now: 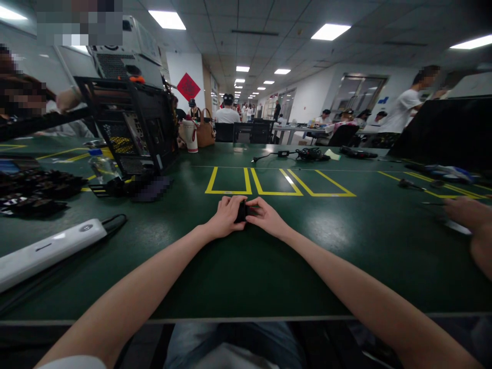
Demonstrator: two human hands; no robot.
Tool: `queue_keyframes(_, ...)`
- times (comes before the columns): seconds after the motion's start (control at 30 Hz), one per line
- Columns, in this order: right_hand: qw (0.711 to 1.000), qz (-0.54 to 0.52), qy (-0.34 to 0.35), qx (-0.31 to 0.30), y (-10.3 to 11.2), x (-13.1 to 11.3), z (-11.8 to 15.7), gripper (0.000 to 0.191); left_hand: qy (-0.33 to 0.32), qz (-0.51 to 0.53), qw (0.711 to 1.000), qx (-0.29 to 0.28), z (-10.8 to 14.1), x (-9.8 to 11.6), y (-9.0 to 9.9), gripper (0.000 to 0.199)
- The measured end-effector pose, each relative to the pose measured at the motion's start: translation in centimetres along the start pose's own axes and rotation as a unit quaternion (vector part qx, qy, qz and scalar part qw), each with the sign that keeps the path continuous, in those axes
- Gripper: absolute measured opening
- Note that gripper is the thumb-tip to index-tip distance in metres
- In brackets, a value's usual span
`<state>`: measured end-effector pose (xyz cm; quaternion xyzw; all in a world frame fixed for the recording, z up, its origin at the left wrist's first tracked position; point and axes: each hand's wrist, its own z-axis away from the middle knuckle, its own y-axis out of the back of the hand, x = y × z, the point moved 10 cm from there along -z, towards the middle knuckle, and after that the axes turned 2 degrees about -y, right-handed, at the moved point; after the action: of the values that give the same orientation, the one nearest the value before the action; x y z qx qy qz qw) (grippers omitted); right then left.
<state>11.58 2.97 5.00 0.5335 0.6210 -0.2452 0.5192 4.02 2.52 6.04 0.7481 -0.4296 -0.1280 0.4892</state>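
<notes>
Between my two hands, close above the green tabletop [238, 271], is a small black block-like object [241, 211]; its kind does not show. My left hand [226, 215] wraps round it from the left, fingers over the top and thumb below. From the right, my right hand [267, 218] has its thumb and fingertips closed at the object's side. Fingers cover much of it. Just beyond the hands, yellow tape outlines [277, 193] mark the table.
A black computer case [154, 118] stands at the back left with a bottle [102, 164] beside it. A white power strip [49, 251] lies at left. Black cables [311, 154] lie at the back. Another person's hand [469, 212] works at the right edge.
</notes>
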Motion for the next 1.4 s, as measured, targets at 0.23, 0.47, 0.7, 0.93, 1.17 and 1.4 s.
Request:
queue_keyframes(0.23,0.999,0.032,0.019,0.022,0.49,-0.25,-0.23,0.025,0.001,0.01,1.0,-0.005,0.03,0.17,0.18,0.059)
queue_keyframes(0.47,1.0,0.018,0.003,0.004,0.16,0.17,-0.04,0.033,0.007,0.017,1.0,-0.001,-0.01,-0.09,-0.01,0.062)
queue_keyframes(0.7,0.999,0.043,0.009,0.025,0.51,-0.08,-0.12,0.019,-0.002,0.014,1.0,-0.007,0.02,0.21,0.13,0.06)
queue_keyframes(0.93,0.999,0.041,-0.005,0.014,0.33,0.22,-0.04,0.035,0.009,0.017,1.0,-0.002,-0.04,-0.1,-0.07,0.06)
queue_keyframes(1.17,1.0,0.021,-0.002,0.011,0.0,0.02,0.14,0.021,0.0,0.006,1.0,-0.003,-0.04,0.09,0.05,0.06)
queue_keyframes(1.4,0.998,0.051,0.002,0.021,0.38,-0.05,0.05,0.036,0.001,-0.003,1.0,0.002,-0.04,-0.15,-0.03,0.06)
